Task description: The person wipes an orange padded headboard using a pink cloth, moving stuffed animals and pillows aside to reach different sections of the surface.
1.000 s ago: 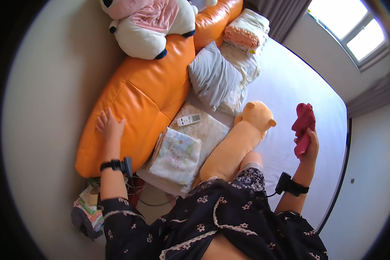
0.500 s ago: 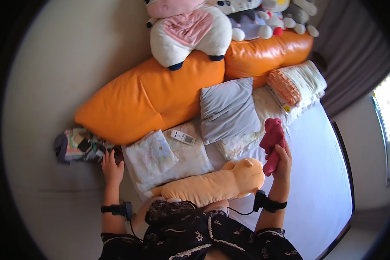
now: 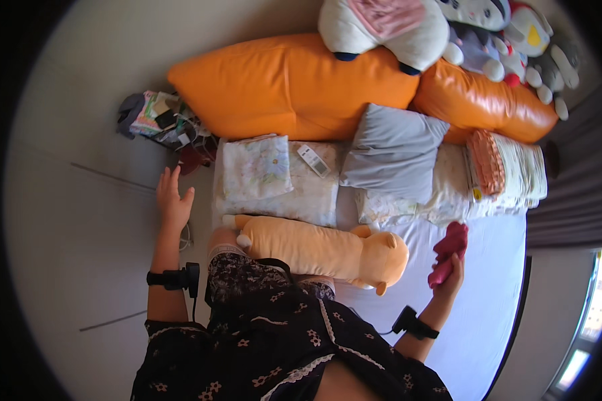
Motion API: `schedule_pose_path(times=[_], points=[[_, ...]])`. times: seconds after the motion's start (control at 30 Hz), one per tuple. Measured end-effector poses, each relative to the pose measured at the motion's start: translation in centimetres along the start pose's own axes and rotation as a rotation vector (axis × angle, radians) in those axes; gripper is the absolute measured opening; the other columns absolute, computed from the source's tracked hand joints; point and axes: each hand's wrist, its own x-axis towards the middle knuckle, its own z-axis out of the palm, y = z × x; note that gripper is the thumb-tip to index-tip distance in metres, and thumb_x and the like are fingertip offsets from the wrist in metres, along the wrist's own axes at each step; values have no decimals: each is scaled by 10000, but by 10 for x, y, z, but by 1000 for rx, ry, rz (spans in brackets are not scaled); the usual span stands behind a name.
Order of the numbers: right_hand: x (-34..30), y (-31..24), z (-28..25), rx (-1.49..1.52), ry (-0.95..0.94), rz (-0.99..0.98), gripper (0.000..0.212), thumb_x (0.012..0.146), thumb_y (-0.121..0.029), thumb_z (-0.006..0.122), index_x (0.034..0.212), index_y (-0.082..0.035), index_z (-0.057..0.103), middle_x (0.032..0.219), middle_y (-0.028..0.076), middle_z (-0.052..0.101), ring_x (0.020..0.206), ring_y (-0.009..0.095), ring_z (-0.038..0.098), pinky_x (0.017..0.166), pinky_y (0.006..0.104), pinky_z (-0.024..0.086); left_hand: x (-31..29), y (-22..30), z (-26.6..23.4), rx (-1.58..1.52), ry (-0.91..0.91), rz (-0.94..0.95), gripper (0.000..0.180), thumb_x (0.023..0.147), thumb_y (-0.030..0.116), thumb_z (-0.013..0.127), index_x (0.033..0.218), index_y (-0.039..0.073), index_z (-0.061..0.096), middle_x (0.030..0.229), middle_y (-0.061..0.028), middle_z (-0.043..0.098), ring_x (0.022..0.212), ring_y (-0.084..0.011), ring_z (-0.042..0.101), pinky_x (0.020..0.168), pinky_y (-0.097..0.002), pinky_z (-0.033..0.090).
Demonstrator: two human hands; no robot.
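My right hand (image 3: pixel 453 275) is closed around a bunched dark red cloth (image 3: pixel 452 244); its exact kind I cannot make out. That hand is above the pale bed sheet (image 3: pixel 485 267), right of a long orange-tan plush animal (image 3: pixel 314 250). The plush lies lengthwise on the near part of the bed, beside my legs. My left hand (image 3: pixel 174 204) holds nothing, its fingers apart, out over the floor left of the bed. Dark straps with small black devices circle both forearms.
Orange bolster cushions (image 3: pixel 294 87) line the bed's far side, with plush toys (image 3: pixel 478 40) on top. A grey pillow (image 3: pixel 394 154), folded floral bedding (image 3: pixel 257 167) and a white remote control (image 3: pixel 314 160) lie before them. A cluttered small shelf (image 3: pixel 170 120) stands left; folded bedding (image 3: pixel 508 167) lies right.
The view has swung, so the bed and cushions appear turned. My right hand, still gripping the red cloth, sits lower and further right in the picture. My left hand stays open.
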Motion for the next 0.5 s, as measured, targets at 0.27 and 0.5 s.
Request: schedule_pose_path(times=[0.27, 0.5], points=[[12, -30, 110, -233, -285, 3, 427, 850, -180, 536, 1236, -2, 489, 904, 98, 597, 742, 167, 561, 641, 264, 451, -16, -21, -48, -426, 118, -216, 464, 861, 174, 592, 1300, 94, 465, 1344, -170, 452, 1213, -322, 448, 985, -395, 375], [-11, -49, 314, -624, -744, -289, 449, 827, -91, 587, 1259, -35, 478, 1054, 67, 572, 884, 148, 541, 762, 251, 443, 15, 118, 7, -1136, -639, 13, 423, 943, 291, 521, 1275, 31, 491, 1143, -106, 608, 1075, -181, 554, 922, -309, 434]])
